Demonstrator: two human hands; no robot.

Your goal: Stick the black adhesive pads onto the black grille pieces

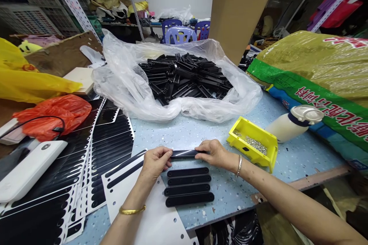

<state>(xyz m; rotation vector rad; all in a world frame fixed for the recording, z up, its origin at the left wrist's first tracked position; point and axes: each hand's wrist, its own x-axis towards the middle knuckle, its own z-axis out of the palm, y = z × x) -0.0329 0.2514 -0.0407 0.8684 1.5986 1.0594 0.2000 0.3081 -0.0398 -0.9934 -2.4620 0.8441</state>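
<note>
My left hand [155,162] and my right hand [214,154] pinch the two ends of a long black plastic strip [184,154], held level just above the blue speckled table [287,159]. Right below it, several finished black strips [188,187] lie side by side in a row. A sticker backing sheet [129,183] with black oval stickers lies under my left wrist. Farther back, a clear plastic bag [126,84] holds a heap of black plastic parts [185,78].
A yellow bin [268,138] with small screws stands right of my right hand, a white bottle [290,124] lies beyond it. Stacked sticker sheets [71,172], a white device [27,170], an orange bag [53,115] lie left. A large woven sack [322,76] fills the right.
</note>
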